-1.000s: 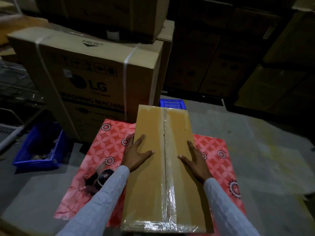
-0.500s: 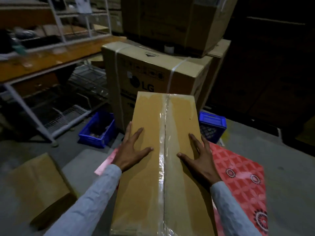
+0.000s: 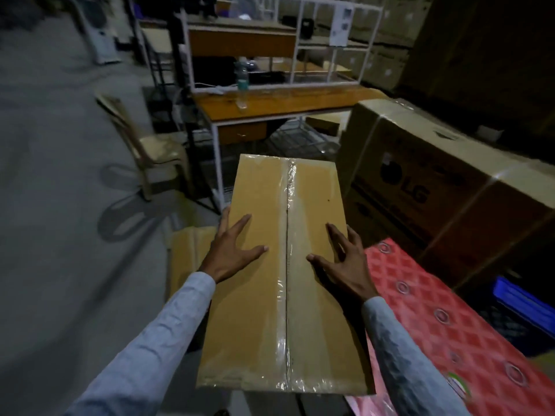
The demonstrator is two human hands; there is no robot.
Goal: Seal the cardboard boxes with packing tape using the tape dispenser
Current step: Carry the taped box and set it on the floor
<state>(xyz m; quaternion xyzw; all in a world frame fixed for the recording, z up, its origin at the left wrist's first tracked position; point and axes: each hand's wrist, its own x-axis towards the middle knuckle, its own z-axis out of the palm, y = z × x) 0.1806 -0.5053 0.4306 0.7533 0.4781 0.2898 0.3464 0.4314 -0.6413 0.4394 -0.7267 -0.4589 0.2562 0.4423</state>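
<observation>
A long box (image 3: 264,295) fills the middle of the view, its centre seam covered end to end by clear tape (image 3: 289,205). The left hand (image 3: 232,250) lies flat on the left flap, grip open with fingers spread, outer fingers curling over the box's left edge. The right hand (image 3: 345,262) rests the same way on the right flap, grip open. A red patterned sheet (image 3: 450,319) lies to the right, a flat carton (image 3: 186,253) to the left.

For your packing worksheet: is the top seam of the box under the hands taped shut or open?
Taped shut. Clear shiny tape runs along the centre seam of the box, and the flaps lie flat and meet.
</observation>
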